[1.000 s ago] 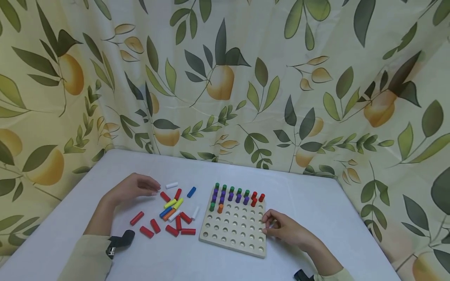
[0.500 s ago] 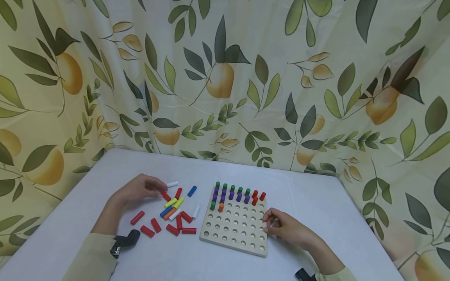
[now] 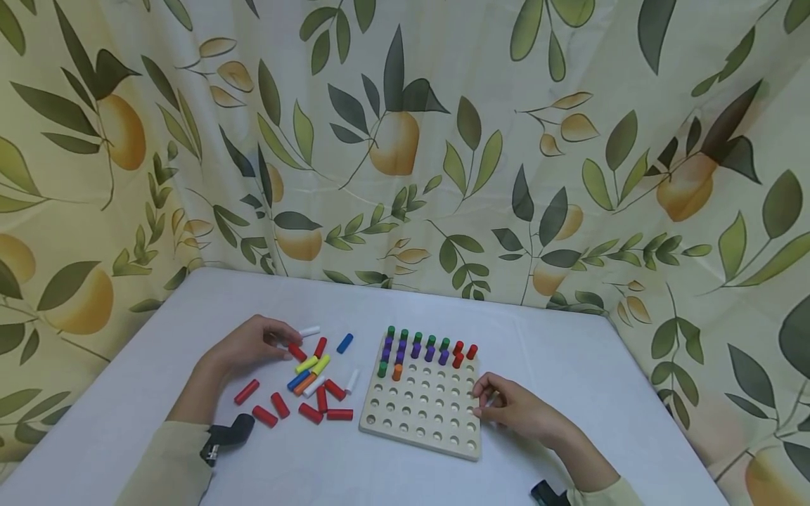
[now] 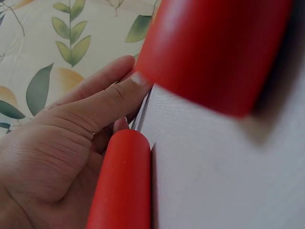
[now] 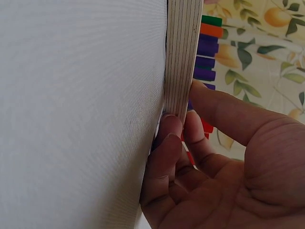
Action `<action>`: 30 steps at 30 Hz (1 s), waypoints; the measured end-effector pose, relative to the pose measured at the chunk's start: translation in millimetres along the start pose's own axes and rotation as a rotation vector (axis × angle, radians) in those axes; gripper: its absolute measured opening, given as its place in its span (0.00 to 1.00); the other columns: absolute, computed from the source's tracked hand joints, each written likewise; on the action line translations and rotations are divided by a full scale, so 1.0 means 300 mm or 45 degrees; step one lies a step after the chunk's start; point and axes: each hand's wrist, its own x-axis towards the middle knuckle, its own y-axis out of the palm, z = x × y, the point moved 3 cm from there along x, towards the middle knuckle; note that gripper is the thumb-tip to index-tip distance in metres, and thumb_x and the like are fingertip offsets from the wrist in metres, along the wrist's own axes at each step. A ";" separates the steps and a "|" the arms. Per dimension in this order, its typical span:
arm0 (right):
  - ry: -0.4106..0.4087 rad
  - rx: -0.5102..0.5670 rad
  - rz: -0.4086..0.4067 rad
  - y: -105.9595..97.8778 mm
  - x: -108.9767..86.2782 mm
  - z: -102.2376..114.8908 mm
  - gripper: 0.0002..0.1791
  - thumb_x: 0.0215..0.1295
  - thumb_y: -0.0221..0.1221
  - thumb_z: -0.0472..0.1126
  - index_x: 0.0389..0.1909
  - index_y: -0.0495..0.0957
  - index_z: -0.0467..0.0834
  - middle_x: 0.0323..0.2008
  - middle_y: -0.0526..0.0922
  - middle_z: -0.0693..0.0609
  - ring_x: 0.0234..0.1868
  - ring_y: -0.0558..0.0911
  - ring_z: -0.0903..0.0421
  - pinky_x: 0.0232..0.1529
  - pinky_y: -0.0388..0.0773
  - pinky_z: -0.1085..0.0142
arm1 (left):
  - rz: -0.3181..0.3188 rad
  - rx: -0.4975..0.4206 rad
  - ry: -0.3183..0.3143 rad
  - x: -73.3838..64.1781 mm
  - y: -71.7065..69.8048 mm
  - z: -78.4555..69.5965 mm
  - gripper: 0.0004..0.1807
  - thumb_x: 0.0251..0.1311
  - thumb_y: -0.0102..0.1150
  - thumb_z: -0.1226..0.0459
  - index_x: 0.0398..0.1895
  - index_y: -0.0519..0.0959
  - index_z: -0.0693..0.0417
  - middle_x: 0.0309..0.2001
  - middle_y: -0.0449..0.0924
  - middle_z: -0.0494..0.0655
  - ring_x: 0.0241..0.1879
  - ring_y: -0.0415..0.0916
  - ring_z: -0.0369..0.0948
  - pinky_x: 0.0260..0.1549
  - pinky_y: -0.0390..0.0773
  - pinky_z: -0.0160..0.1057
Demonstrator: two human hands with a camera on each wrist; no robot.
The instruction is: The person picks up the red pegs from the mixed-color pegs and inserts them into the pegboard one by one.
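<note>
My left hand (image 3: 256, 343) is at the far left of a pile of loose pegs. Its thumb and forefinger close around a red peg (image 3: 297, 352) lying on the table, the forefinger near a white peg (image 3: 309, 331). In the left wrist view, two large red pegs (image 4: 125, 181) partly cover the fingertips, so the contact is hidden. My right hand (image 3: 514, 407) holds the right edge of a wooden pegboard (image 3: 420, 435), which lies flat. The right wrist view shows the thumb on the board's top edge and curled fingers (image 5: 164, 157) against its side.
Green pegs (image 3: 418, 337), purple pegs (image 3: 415, 350), red pegs (image 3: 458, 360) and an orange peg (image 3: 396, 372) stand in the far rows. Loose yellow pegs (image 3: 320, 365), blue pegs (image 3: 344, 343) and more lie left of the board. A patterned curtain (image 3: 405, 211) hangs behind the table.
Over the first half second my left hand moved right to the red peg and has stayed there since. My right hand keeps its hold on the pegboard.
</note>
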 end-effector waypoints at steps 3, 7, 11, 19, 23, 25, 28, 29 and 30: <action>0.002 0.001 -0.004 0.000 0.000 0.002 0.16 0.66 0.70 0.41 0.49 0.75 0.43 0.39 0.75 0.47 0.34 0.71 0.51 0.29 0.72 0.67 | -0.016 0.013 0.006 0.003 -0.001 0.001 0.15 0.59 0.74 0.70 0.47 0.90 0.44 0.45 0.87 0.39 0.52 0.76 0.46 0.50 0.77 0.46; 0.004 0.009 -0.005 -0.001 0.000 0.001 0.16 0.66 0.70 0.41 0.49 0.75 0.43 0.39 0.75 0.47 0.34 0.71 0.50 0.29 0.72 0.66 | -0.031 0.027 0.019 0.003 -0.007 -0.006 0.14 0.60 0.74 0.70 0.47 0.90 0.45 0.44 0.87 0.40 0.49 0.76 0.46 0.49 0.77 0.46; 0.006 0.014 0.000 -0.001 0.002 -0.003 0.17 0.66 0.71 0.42 0.49 0.75 0.43 0.39 0.75 0.47 0.35 0.71 0.50 0.30 0.72 0.67 | -0.040 0.006 0.027 -0.004 -0.015 -0.009 0.13 0.61 0.74 0.67 0.47 0.89 0.44 0.44 0.87 0.39 0.52 0.78 0.46 0.53 0.78 0.48; -0.005 0.014 0.004 0.000 -0.001 -0.001 0.17 0.67 0.70 0.40 0.49 0.75 0.42 0.39 0.74 0.47 0.34 0.71 0.50 0.29 0.72 0.67 | -0.052 -0.045 0.056 -0.009 -0.032 -0.028 0.13 0.63 0.72 0.68 0.50 0.89 0.47 0.44 0.86 0.41 0.51 0.79 0.46 0.53 0.79 0.48; -0.001 0.018 -0.006 0.003 -0.004 0.002 0.17 0.67 0.70 0.39 0.50 0.75 0.42 0.39 0.74 0.47 0.34 0.70 0.50 0.29 0.71 0.66 | -0.046 -0.061 0.076 -0.007 -0.032 -0.034 0.13 0.63 0.71 0.68 0.51 0.89 0.50 0.45 0.86 0.43 0.51 0.79 0.48 0.51 0.79 0.45; 0.007 0.017 -0.013 0.004 -0.004 0.001 0.17 0.66 0.70 0.39 0.50 0.75 0.42 0.39 0.74 0.47 0.34 0.70 0.50 0.29 0.71 0.66 | -0.037 -0.063 0.063 -0.005 -0.027 -0.035 0.13 0.63 0.71 0.68 0.51 0.89 0.49 0.45 0.86 0.42 0.52 0.78 0.48 0.50 0.79 0.44; 0.018 0.013 -0.019 0.005 -0.004 0.000 0.17 0.66 0.70 0.39 0.50 0.75 0.42 0.39 0.74 0.47 0.34 0.70 0.50 0.29 0.71 0.66 | -0.024 -0.056 0.049 -0.005 -0.019 -0.033 0.13 0.63 0.72 0.68 0.50 0.89 0.48 0.45 0.87 0.41 0.52 0.79 0.48 0.51 0.80 0.45; 0.018 0.010 -0.020 0.006 -0.003 0.000 0.17 0.67 0.70 0.39 0.50 0.75 0.42 0.39 0.74 0.47 0.34 0.70 0.50 0.29 0.71 0.66 | -0.024 -0.056 0.041 -0.005 -0.017 -0.031 0.13 0.63 0.72 0.68 0.50 0.89 0.47 0.45 0.87 0.41 0.52 0.79 0.47 0.52 0.80 0.47; 0.017 0.008 -0.019 0.006 -0.002 0.000 0.17 0.67 0.70 0.39 0.50 0.75 0.42 0.39 0.74 0.47 0.34 0.70 0.50 0.29 0.71 0.66 | -0.025 -0.061 0.028 -0.005 -0.015 -0.029 0.13 0.63 0.72 0.68 0.49 0.89 0.46 0.45 0.87 0.40 0.52 0.79 0.47 0.53 0.79 0.48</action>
